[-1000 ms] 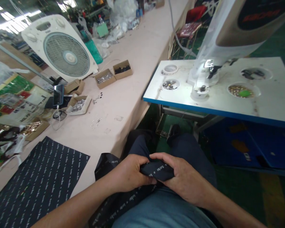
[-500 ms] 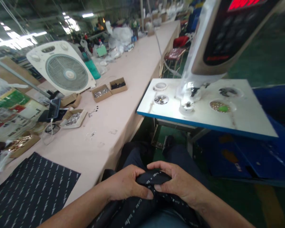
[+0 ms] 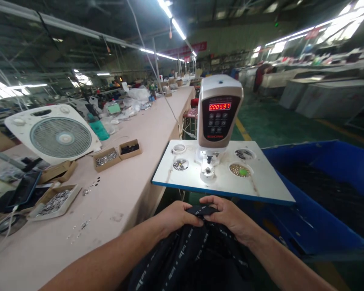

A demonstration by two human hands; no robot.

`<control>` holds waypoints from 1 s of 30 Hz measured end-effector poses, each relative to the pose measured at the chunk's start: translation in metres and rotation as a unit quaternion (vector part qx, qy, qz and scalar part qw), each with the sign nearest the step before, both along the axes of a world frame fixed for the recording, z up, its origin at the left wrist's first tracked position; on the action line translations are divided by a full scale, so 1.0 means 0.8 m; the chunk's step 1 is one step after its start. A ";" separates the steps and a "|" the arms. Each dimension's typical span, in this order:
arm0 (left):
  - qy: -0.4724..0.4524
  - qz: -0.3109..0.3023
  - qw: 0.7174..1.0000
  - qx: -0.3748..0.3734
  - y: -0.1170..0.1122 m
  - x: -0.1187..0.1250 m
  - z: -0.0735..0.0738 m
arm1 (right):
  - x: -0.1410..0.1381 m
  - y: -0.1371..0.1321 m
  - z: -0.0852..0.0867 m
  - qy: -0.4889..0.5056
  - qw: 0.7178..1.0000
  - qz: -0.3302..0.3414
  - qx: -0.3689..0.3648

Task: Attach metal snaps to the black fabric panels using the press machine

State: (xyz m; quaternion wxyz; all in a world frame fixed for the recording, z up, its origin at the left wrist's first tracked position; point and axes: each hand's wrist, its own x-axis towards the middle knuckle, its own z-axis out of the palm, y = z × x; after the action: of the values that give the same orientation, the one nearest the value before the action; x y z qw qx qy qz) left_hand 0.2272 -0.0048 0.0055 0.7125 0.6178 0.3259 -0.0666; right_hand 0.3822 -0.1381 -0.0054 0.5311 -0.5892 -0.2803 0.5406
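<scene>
Black fabric with rows of small white lettering is bunched over my lap. My left hand pinches its upper edge between thumb and fingers. Close beside it, my right hand grips the same edge, thumb below and index finger raised. Just ahead stands a white press machine with a red number display and buttons. Its lit lower post rises from a white board with a blue edge. Round wells in the board hold small metal parts, among them gold pieces with a green item.
To the left runs a long beige table bearing a box fan, small cardboard boxes of metal parts, loose bits and a phone. At the right is a blue bin with dark contents.
My view has lifted and turned right, bringing the whole machine and the blue bin into sight. Both hands have moved up with the fabric toward the board, still gripping it.
</scene>
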 end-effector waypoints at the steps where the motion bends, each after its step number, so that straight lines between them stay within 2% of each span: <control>1: -0.003 -0.011 1.000 -0.002 0.009 0.016 0.000 | 0.013 0.005 0.000 -0.001 1.000 -0.008 0.000; 4: -0.012 -0.039 0.999 0.013 0.035 0.064 0.001 | 0.051 0.024 -0.002 -0.018 0.999 -0.032 0.002; 8: -0.027 -0.049 0.997 0.051 0.070 0.122 -0.005 | 0.101 0.055 -0.010 -0.091 0.993 -0.068 0.014; 14: -0.043 -0.055 0.991 0.114 0.111 0.183 -0.018 | 0.153 0.096 -0.014 -0.210 0.974 -0.082 0.008; 20: -0.048 -0.056 0.988 0.137 0.131 0.208 -0.024 | 0.173 0.116 -0.010 -0.326 0.942 -0.080 0.013; 24: -0.046 -0.048 0.989 0.134 0.134 0.214 -0.024 | 0.176 0.123 -0.007 -0.328 0.942 -0.075 0.016; 30: -0.033 -0.036 0.991 0.122 0.135 0.221 -0.028 | 0.178 0.125 -0.008 -0.321 0.941 -0.105 -0.007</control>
State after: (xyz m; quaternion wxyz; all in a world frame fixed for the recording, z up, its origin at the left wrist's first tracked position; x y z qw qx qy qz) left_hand 0.4039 0.1028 -0.0170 0.6392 0.7134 0.2856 -0.0313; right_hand 0.5245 -0.0378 -0.0119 0.4625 -0.7611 -0.3689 0.2661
